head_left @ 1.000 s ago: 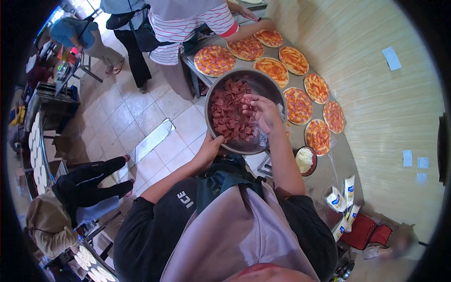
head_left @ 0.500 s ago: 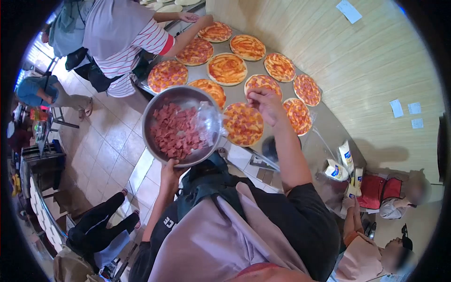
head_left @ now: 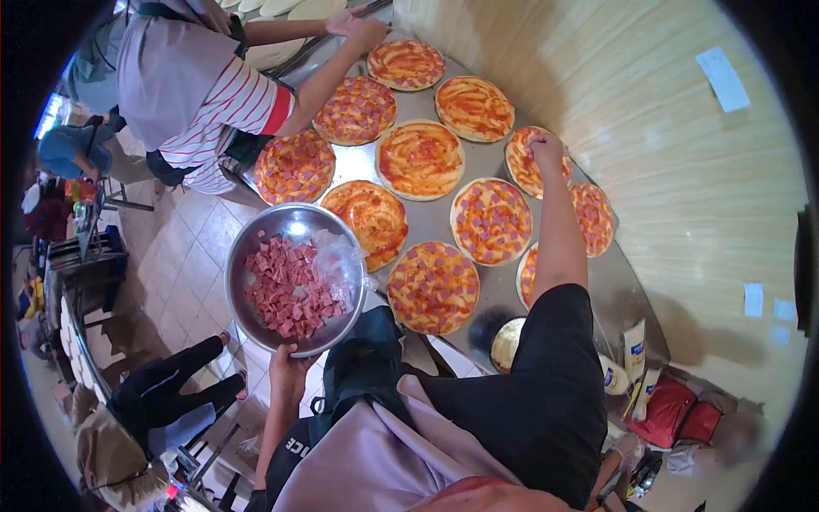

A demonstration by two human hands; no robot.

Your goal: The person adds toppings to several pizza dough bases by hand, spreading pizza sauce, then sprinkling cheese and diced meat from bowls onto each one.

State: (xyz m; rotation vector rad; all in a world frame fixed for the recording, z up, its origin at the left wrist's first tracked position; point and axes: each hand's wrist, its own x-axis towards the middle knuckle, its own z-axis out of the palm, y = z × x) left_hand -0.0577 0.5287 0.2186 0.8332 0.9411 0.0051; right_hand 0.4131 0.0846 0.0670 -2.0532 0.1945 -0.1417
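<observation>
My left hand (head_left: 290, 369) grips the near rim of a steel bowl (head_left: 357, 317). Diced pink meat (head_left: 286, 286) and a clear plastic bag (head_left: 337, 266) lie inside it. My right hand (head_left: 548, 154) reaches far out over a sauced pizza (head_left: 522, 162) near the wall, its fingers pinched together; what they hold is too small to make out. Pizzas topped with meat squares, such as one in the middle (head_left: 490, 222) and one nearer me (head_left: 433, 288), lie on the metal table (head_left: 426, 104). Others, like the pizza at the centre (head_left: 420, 160), carry only sauce.
A co-worker in a striped sleeve (head_left: 247, 94) stands at the table's left, hands over its far end. Sauce packets (head_left: 633, 350), a red bag (head_left: 670, 410) and a small container (head_left: 508, 343) are at the right. A wooden wall (head_left: 674, 188) borders the table.
My right hand has moved farther out and right, from above the middle pizzas to the one by the wall. The view has shifted, and the bowl sits lower and farther left in it.
</observation>
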